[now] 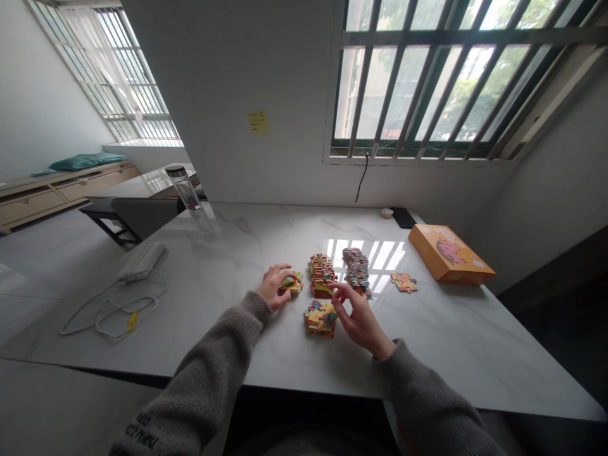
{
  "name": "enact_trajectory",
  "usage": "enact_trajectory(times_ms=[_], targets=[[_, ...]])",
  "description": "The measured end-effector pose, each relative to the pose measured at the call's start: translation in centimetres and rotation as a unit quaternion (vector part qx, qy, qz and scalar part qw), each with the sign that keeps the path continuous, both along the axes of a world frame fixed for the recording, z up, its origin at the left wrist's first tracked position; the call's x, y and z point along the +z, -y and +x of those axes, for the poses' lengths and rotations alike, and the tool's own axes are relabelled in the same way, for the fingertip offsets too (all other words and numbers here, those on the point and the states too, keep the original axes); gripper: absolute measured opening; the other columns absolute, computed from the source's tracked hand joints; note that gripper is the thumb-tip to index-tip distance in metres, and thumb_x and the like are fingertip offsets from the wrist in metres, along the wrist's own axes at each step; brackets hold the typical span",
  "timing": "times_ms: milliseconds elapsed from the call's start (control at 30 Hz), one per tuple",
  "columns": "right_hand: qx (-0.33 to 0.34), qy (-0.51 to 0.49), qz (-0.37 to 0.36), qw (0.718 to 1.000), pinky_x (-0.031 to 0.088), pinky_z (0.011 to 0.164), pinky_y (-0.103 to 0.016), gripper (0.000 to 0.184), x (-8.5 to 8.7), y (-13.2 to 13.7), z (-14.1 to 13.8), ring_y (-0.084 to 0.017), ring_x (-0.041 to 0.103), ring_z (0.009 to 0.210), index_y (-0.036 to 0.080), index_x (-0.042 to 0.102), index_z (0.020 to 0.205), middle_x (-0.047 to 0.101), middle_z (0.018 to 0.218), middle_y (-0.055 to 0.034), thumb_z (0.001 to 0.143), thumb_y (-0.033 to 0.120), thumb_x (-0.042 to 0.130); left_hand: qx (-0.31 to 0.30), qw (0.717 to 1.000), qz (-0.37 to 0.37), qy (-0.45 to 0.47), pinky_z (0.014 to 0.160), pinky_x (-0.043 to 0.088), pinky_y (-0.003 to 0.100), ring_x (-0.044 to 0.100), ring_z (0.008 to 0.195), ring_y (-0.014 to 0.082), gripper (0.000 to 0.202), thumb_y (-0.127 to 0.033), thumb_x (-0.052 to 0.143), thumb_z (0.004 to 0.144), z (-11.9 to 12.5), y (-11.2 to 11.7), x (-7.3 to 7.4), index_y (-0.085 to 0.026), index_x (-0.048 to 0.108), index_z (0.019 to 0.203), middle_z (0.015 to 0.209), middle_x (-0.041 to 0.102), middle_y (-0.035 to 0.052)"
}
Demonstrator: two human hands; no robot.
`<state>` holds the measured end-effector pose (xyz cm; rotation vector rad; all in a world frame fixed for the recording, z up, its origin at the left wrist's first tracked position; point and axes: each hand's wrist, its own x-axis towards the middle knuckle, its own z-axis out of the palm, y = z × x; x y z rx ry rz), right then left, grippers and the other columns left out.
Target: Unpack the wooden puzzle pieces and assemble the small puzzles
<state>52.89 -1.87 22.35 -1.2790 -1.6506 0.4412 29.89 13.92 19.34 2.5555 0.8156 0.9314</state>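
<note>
On the counter, a small pile of puzzle pieces is held between the thumb and fingers of the left hand. The right hand is half curled by the front pile and the red-and-yellow row; whether anything is pinched cannot be told. If that row is bumped by a fingertip, its pieces could be tipped over.

There are 4 puzzle piles, 1 box, 1 bottle.
</note>
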Motion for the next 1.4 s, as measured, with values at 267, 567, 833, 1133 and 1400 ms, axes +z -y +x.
enact_trajectory(times_ms=[267, 567, 833, 1133, 1400], targets=[[0.088, 0.15, -0.026, 0.984, 0.048, 0.095, -0.044, 0.018, -0.3, 0.1, 0.2, -0.026, 0.05, 0.106, 0.023, 0.061, 0.101, 0.056, 0.109, -0.0087, 0.085, 0.016, 0.064, -0.105, 0.988, 0.054, 0.104, 0.094, 0.051, 0.043, 0.061, 0.098, 0.0236, 0.021, -0.01, 0.055, 0.078, 2.7, 6.6, 1.7, -0.021, 0.061, 0.095, 0.098, 0.065, 0.0066], [0.118, 0.153, -0.027, 0.981, 0.05, 0.094, -0.043, 0.031, -0.7, 0.0, 1.4, -0.025, 0.053, 0.105, 0.027, 0.061, 0.108, 0.057, 0.107, -0.0067, 0.081, 0.013, 0.069, -0.148, 0.987, 0.046, 0.032, 0.102, 0.049, 0.048, 0.06, 0.11, 0.0268, 0.03, -0.018, 0.065, 0.075, 2.7, 6.6, -0.2, -0.022, 0.061, 0.105, 0.12, 0.061, 0.0107], [0.12, 0.093, 0.019, 0.988, 0.05, 0.097, -0.045, 0.033, 0.2, 0.3, 1.1, -0.026, 0.056, 0.112, 0.027, 0.06, 0.116, 0.06, 0.117, -0.009, 0.085, 0.018, 0.069, -0.149, 0.985, 0.035, 0.081, 0.099, 0.049, 0.046, 0.063, 0.108, 0.0261, 0.023, -0.027, 0.068, 0.083, 2.4, 6.4, 0.1, -0.022, 0.06, 0.104, 0.117, 0.066, 0.0112], [0.014, 0.165, 0.091, 0.982, 0.049, 0.097, -0.052, 0.034, 0.0, -0.4, 4.5, -0.03, 0.057, 0.115, 0.027, 0.062, 0.118, 0.066, 0.122, -0.0097, 0.085, 0.018, 0.065, -0.135, 0.986, 0.016, 0.099, 0.105, 0.049, 0.049, 0.057, 0.121, 0.0289, 0.05, -0.029, 0.064, 0.088, 2.2, 6.6, 0.7, -0.021, 0.047, 0.134, 0.131, 0.057, 0.0154], [-0.135, 0.225, 0.054, 0.963, 0.056, 0.083, -0.045, 0.031, -1.9, -0.3, 16.7, -0.029, 0.064, 0.098, 0.021, 0.067, 0.109, 0.07, 0.105, -0.0122, 0.079, 0.019, 0.059, -0.142, 0.987, -0.005, 0.073, 0.086, 0.056, 0.039, 0.064, 0.085, 0.0177, 0.036, -0.024, 0.052, 0.092, 2.2, 6.8, 0.4, -0.021, 0.051, 0.128, 0.123, 0.058, 0.0124]])
